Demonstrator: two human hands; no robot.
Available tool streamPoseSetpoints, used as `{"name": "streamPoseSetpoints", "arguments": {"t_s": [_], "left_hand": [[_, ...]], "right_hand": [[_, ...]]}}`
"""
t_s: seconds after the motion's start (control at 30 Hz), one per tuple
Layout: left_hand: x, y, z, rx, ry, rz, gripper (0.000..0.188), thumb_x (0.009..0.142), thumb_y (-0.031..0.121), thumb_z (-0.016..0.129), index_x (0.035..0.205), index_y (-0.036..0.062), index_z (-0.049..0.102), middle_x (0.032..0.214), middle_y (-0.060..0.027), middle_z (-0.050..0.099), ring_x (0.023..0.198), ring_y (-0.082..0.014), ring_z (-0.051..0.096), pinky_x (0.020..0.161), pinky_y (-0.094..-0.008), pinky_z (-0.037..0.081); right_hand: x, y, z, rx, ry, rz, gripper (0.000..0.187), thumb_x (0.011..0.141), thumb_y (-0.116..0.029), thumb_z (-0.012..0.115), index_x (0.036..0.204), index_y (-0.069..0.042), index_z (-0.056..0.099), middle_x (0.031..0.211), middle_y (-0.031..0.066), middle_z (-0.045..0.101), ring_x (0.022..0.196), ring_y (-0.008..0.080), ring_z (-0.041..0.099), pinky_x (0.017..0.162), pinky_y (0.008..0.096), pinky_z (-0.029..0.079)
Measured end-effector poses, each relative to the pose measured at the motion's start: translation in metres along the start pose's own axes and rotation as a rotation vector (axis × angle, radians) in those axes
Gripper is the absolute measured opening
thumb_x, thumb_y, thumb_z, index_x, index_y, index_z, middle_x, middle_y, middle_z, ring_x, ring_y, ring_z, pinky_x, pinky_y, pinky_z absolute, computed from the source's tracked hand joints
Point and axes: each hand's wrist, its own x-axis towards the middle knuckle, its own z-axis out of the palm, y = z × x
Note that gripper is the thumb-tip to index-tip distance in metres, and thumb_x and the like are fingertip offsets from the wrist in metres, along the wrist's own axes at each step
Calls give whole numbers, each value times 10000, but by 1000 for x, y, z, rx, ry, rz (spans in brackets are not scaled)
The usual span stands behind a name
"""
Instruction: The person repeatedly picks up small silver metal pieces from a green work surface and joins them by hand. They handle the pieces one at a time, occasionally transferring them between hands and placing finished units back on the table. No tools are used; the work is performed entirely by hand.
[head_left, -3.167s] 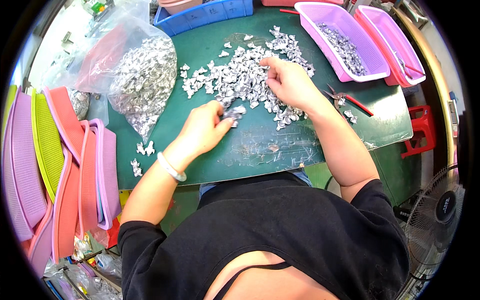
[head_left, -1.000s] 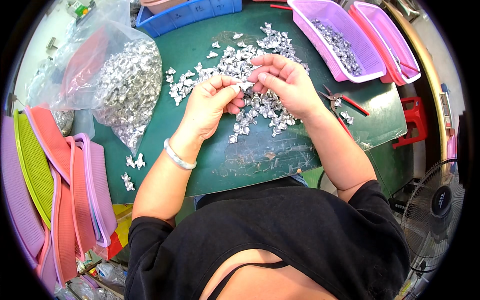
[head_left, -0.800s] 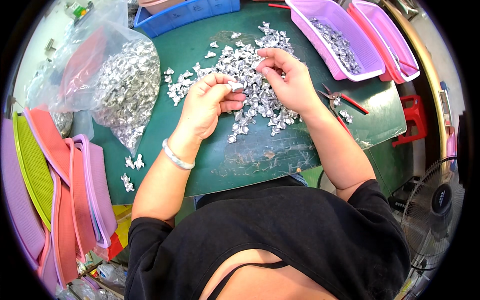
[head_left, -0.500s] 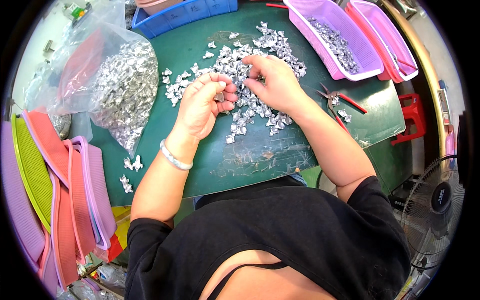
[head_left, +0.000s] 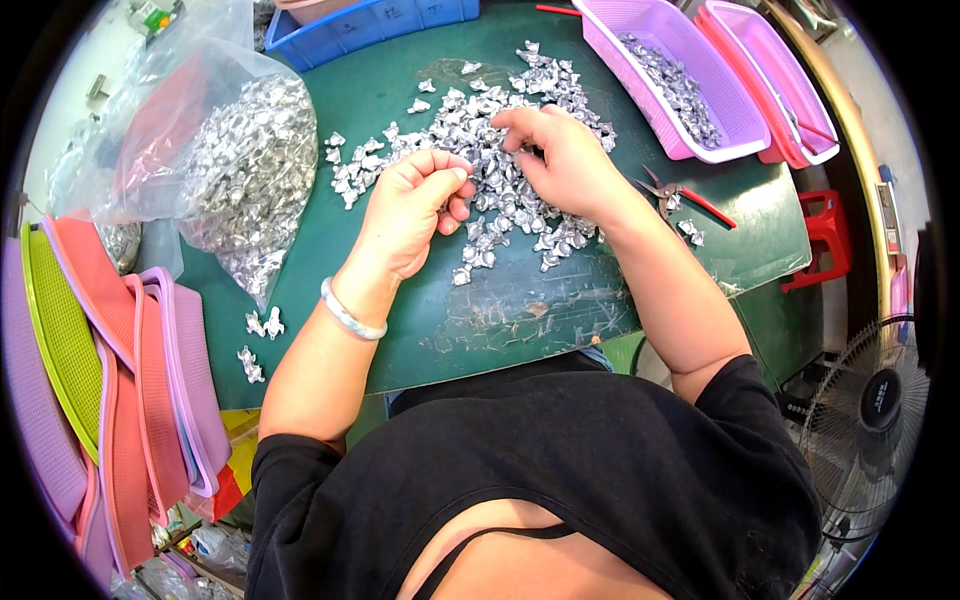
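Observation:
A heap of small silver metal castings (head_left: 505, 195) lies spread over the green table. My left hand (head_left: 415, 205), with a pale bangle (head_left: 350, 312) at its wrist, is closed at the near left side of the heap. Its thumb presses on the bent fingers; the small casting seen there a moment earlier is now hidden by them. Over the right part of the heap is my right hand (head_left: 565, 160), its index finger and thumb apart and curved toward the castings. I see nothing held between them.
A clear bag of castings (head_left: 255, 150) stands at left, beside stacked plastic baskets (head_left: 190, 380). A purple basket (head_left: 740, 130) with castings is at far right, near red-handled cutters (head_left: 700, 203). A blue crate (head_left: 380, 30) sits at the back. A fan (head_left: 870, 410) stands right.
My left fingers have closed further, covering the casting that showed in them. My right hand has shifted slightly right, and its forearm now covers part of the cutters.

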Motion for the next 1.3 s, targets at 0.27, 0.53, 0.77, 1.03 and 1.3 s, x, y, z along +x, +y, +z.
{"name": "streamPoseSetpoints", "arguments": {"t_s": [0.27,0.53,0.77,1.03,1.3], "left_hand": [[1,0,-1,6,12,-11,98,835,95,526,892,30,571,722,-30,570,535,-64,493,438,-167,357],[-1,4,3,40,29,-24,126,845,133,524,883,26,578,693,-24,574,521,-59,488,422,-164,338],[0,1,1,12,56,-52,129,843,152,538,827,33,586,658,-22,577,491,-61,482,398,-160,320],[-1,3,-1,-92,5,-96,130,844,146,534,812,33,589,642,-25,575,479,-69,482,385,-157,325],[0,-1,-3,-56,-32,-17,99,847,104,529,909,34,560,717,-38,589,550,-76,514,461,-174,384]], "right_hand": [[2,0,1,-9,-40,-50,305,694,8,558,989,-63,583,691,52,568,733,250,541,675,352,439],[0,-21,2,190,74,-79,327,710,-10,582,1028,-78,555,726,36,587,725,240,547,644,330,446],[-3,-23,4,354,99,-56,331,750,15,579,1074,-42,546,768,55,609,749,166,584,662,268,467],[-7,-18,4,463,60,47,295,790,31,531,1081,-20,543,809,76,619,761,116,584,689,238,467],[-7,-19,3,458,56,59,295,793,34,511,1079,-26,545,821,85,626,774,130,595,708,249,471]]}}
